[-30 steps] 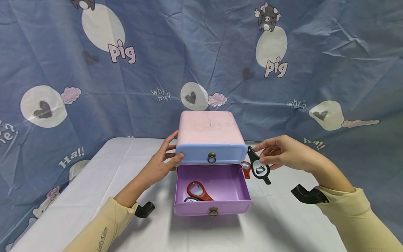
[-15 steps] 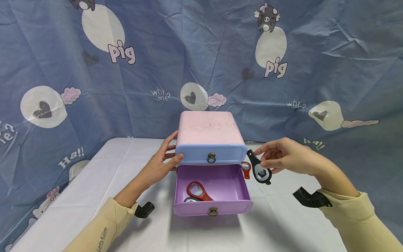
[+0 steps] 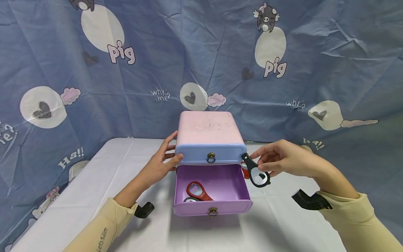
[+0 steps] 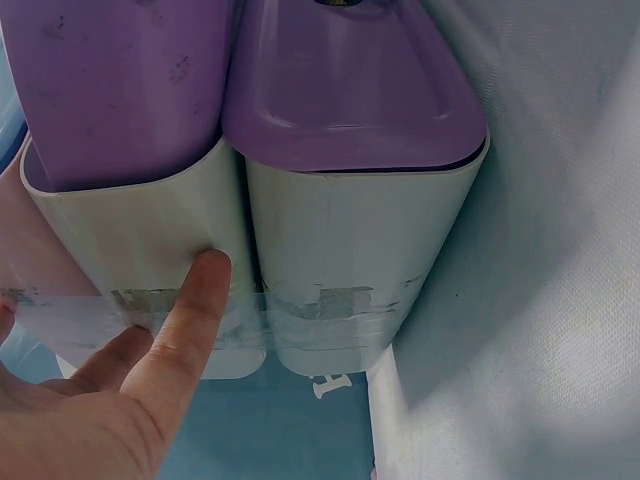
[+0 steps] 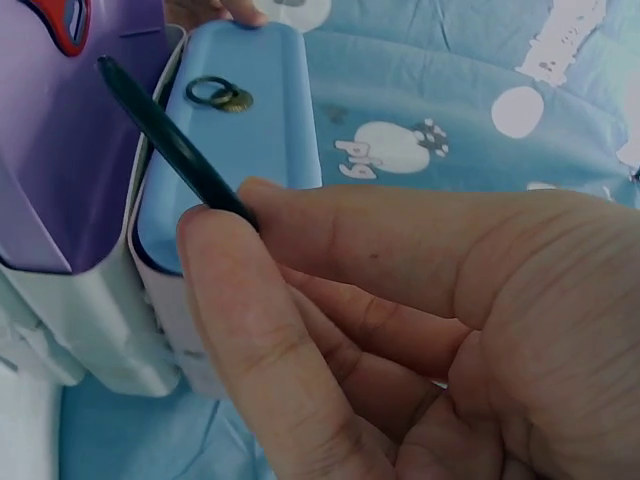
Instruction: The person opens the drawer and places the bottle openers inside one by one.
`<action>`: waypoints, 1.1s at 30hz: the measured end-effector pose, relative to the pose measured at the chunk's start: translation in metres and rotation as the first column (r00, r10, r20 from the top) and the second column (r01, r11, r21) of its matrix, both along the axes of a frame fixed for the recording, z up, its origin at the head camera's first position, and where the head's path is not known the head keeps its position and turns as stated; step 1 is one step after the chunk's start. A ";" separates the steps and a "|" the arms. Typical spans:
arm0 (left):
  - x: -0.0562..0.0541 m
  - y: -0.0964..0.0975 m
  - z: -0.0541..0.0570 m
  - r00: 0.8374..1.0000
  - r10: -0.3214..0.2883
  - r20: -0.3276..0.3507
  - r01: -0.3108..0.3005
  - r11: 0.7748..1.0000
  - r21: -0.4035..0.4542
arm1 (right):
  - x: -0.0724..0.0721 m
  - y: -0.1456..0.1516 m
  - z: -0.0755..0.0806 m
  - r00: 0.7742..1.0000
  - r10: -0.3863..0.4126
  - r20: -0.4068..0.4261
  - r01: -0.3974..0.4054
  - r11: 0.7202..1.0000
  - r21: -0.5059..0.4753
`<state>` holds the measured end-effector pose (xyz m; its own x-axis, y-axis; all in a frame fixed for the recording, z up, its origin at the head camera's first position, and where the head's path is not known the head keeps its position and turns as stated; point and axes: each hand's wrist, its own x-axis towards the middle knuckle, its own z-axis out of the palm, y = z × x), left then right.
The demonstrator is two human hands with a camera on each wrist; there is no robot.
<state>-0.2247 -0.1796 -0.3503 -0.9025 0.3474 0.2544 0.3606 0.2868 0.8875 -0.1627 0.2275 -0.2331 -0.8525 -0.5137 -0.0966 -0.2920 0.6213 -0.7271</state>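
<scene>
A small drawer cabinet (image 3: pixel 206 120) with a pink top stands on the table. Its blue drawer (image 3: pixel 192 154) is closed, and the purple drawer (image 3: pixel 226 180) below is pulled out. In it lies a red magnifying glass (image 3: pixel 206 196), with a dark-rimmed round piece (image 3: pixel 191 199) partly hidden at the front wall. My left hand (image 3: pixel 157 166) rests on the cabinet's left side, fingers extended, thumb at the blue drawer's edge. My right hand (image 3: pixel 280 159) pinches a black magnifying glass (image 3: pixel 250 162) between thumb and fingers, its handle tip overlapping the blue drawer's right corner.
Another red magnifying glass (image 3: pixel 246 173) shows beside the cabinet's right side, partly covered by the black one. A second, closed purple drawer (image 4: pixel 350 90) appears in the left wrist view. Behind the white table (image 3: pixel 94 175) hangs a blue patterned cloth (image 3: pixel 151 70).
The black magnifying glass has moved slightly left and down with my right hand, and it has turned a little. My left hand and the open drawer have stayed in place.
</scene>
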 end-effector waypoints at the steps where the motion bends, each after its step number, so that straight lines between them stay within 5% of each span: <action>1: 0.000 0.000 0.000 1.000 0.000 0.000 0.000 1.000 0.001 | 0.000 -0.002 -0.001 1.000 0.008 -0.004 -0.008 1.000 -0.003; 22: -0.002 -0.001 -0.002 1.000 -0.010 -0.010 0.010 1.000 0.006 | -0.009 -0.062 -0.023 0.997 0.068 -0.043 -0.066 0.997 0.036; 33: -0.001 -0.001 0.000 1.000 -0.011 -0.007 0.011 1.000 0.005 | -0.013 -0.095 -0.035 0.993 0.104 -0.058 -0.094 0.984 0.150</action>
